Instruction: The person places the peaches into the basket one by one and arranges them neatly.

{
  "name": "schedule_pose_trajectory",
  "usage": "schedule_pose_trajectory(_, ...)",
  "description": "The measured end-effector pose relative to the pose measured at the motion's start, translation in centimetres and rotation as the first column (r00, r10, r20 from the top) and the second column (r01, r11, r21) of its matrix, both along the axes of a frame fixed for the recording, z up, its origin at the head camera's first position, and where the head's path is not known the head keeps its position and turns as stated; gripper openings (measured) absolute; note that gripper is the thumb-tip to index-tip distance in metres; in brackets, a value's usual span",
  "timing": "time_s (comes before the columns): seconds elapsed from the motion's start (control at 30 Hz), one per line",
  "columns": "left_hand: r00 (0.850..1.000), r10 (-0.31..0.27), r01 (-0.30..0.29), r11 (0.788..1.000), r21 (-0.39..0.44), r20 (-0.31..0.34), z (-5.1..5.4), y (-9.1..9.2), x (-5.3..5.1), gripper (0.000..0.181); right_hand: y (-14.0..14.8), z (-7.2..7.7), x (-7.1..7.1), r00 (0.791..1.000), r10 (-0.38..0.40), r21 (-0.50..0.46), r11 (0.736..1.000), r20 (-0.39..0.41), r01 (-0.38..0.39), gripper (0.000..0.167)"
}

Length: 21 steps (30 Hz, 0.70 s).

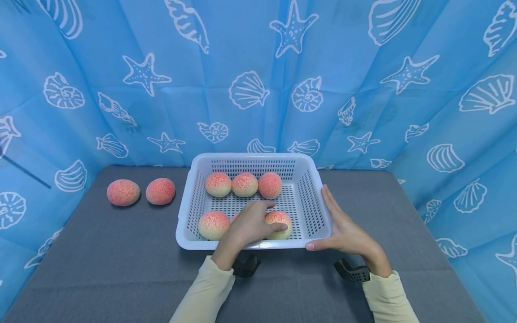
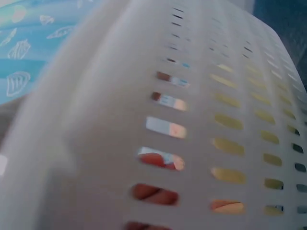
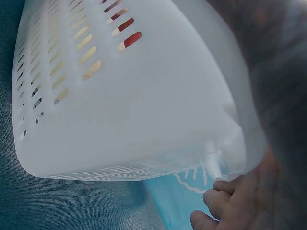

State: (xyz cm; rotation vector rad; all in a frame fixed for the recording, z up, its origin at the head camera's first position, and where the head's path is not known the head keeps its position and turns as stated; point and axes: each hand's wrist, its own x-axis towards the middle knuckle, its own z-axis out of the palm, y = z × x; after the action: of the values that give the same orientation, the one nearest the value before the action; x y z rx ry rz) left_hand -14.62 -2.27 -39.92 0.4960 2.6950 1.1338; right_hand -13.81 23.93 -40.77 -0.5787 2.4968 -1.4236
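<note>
A white perforated plastic basket (image 1: 186, 211) stands on the grey cloth, with several pink-and-cream peaches inside. My left hand (image 1: 251, 223) reaches over its front rim, thumb and fingers around the front right peach (image 1: 278, 218). Behind that hand another peach is mostly hidden, while a front left peach (image 1: 214, 225) sits beside it. Three more form the back row, including a middle peach (image 1: 245, 184). At the front right corner, my right hand (image 1: 347, 233) holds the basket, thumb at the front and fingers along the right side. The left wrist view shows only the basket wall (image 2: 110, 143).
Two peaches, a far left one (image 1: 123, 193) and another (image 1: 160, 191), lie on the grey cloth (image 1: 121, 260) left of the basket. A blue curtain (image 1: 258, 121) with white shells and starfish hangs behind and at both sides.
</note>
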Motion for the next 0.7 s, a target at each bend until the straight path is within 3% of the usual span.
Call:
schedule_pose_trajectory(0.13,1.000,0.020,-0.021,0.995,0.102,0.005,0.2,-0.5,0.3,0.067,0.1,-0.1,-0.1,1.000,0.006,-0.014,1.000,0.006,-0.006,0.146)
schedule_pose_trajectory(0.27,1.000,0.010,-0.005,0.987,0.160,-0.029,0.5,-1.4,0.9,0.066,0.1,-0.2,-0.2,1.000,0.009,-0.019,1.000,0.005,-0.009,0.146)
schedule_pose_trajectory(0.5,0.994,0.012,0.008,0.982,0.190,-0.107,0.5,-2.9,2.0,0.062,0.1,0.0,-0.2,1.000,0.005,-0.010,1.000,0.004,-0.005,0.146)
schedule_pose_trajectory(0.7,0.986,0.021,0.013,0.980,0.200,-0.168,0.6,-3.3,2.3,0.060,0.0,0.0,-0.1,1.000,0.007,-0.022,1.000,0.016,-0.006,0.146)
